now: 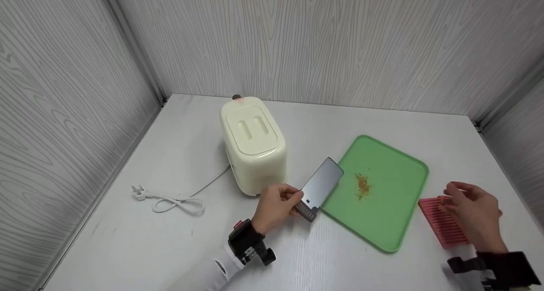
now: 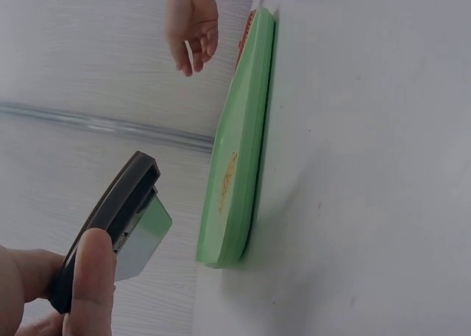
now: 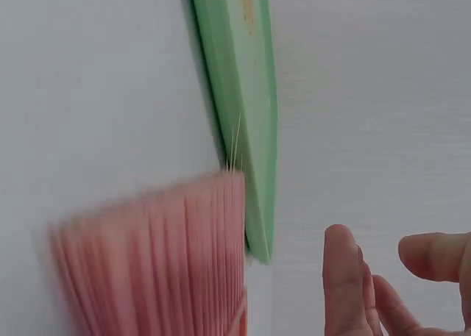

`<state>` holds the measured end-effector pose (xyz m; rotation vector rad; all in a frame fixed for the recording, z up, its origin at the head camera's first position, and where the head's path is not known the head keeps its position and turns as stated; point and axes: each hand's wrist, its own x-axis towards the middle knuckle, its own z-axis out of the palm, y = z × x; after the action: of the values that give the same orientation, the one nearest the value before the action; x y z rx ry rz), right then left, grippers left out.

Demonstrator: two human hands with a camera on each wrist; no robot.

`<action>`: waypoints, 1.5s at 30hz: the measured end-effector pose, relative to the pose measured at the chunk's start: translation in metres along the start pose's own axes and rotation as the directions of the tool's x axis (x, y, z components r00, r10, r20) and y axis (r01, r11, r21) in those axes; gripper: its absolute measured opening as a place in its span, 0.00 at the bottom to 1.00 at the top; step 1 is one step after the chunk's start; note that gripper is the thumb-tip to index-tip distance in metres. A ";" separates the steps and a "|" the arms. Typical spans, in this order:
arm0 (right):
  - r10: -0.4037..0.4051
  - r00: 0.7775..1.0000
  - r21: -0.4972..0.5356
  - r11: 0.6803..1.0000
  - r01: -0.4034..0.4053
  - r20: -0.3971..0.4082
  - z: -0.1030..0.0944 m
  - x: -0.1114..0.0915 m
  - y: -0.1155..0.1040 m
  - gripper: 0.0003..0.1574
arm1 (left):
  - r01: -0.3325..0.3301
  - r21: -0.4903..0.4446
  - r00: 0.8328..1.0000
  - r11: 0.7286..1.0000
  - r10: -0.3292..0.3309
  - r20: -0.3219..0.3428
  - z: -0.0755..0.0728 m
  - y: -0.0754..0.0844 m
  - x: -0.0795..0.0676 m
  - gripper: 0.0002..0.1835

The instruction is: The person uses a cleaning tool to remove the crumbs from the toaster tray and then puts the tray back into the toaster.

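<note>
My left hand [image 1: 276,206] pinches the dark end of a flat silver crumb tray [image 1: 325,180] between thumb and fingers. The crumb tray is tilted, and its far end overlaps the left edge of a green tray [image 1: 395,189] in the head view. Its dark end piece [image 2: 110,211] shows close up in the left wrist view. Brown crumbs [image 1: 362,186] lie on the green tray. At the right, my right hand [image 1: 478,214] holds nothing, its fingers loosely bent above a pink brush [image 1: 444,225]. The brush's bristles [image 3: 162,255] fill the lower left of the right wrist view.
A cream toaster [image 1: 265,168] with a lid over its top stands left of the green tray. Its white cord [image 1: 180,202] lies looped on the table, ending in a plug [image 1: 139,193]. Wood-grain panels [image 1: 297,44] enclose the back and sides.
</note>
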<state>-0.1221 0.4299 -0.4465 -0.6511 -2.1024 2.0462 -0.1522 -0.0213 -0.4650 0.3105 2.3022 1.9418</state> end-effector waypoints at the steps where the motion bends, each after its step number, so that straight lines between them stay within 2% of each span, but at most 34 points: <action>1: -0.006 0.999 0.027 1.000 0.005 0.033 0.006 -0.003 0.001 0.22 | 0.003 -0.004 1.000 1.000 -0.003 0.000 0.000 0.000 0.000 0.08; 7: 0.009 0.985 0.110 0.994 -0.028 0.171 0.041 -0.017 0.003 0.24 | 0.015 -0.016 1.000 1.000 -0.015 -0.010 0.001 0.002 0.000 0.08; 15: 0.040 0.964 0.001 0.999 -0.041 0.264 0.093 -0.038 0.008 0.34 | 0.027 -0.070 1.000 0.997 -0.026 0.016 0.001 0.003 -0.001 0.09; 19: 0.046 0.954 -0.001 0.999 -0.048 0.298 0.118 -0.050 0.011 0.36 | 0.036 -0.112 0.999 0.993 -0.032 0.037 0.001 0.002 -0.001 0.10; 29: 0.065 0.926 0.047 0.995 -0.089 0.373 0.172 -0.074 0.017 0.28 | 0.053 -0.144 0.998 0.988 -0.047 0.041 0.004 0.003 -0.002 0.10; 36: 0.074 0.919 0.048 0.994 -0.099 0.387 0.198 -0.085 0.022 0.24 | 0.034 -0.150 0.999 0.988 -0.029 0.036 0.006 0.003 -0.003 0.09; 45: 0.085 0.880 0.031 0.993 -0.113 0.467 0.214 -0.094 0.029 0.28 | 0.016 -0.150 1.000 0.989 -0.012 0.029 0.009 0.003 -0.004 0.09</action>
<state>-0.1151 0.1956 -0.4711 -0.2764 -2.2714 2.5161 -0.1461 -0.0127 -0.4642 0.3035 2.1205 2.0755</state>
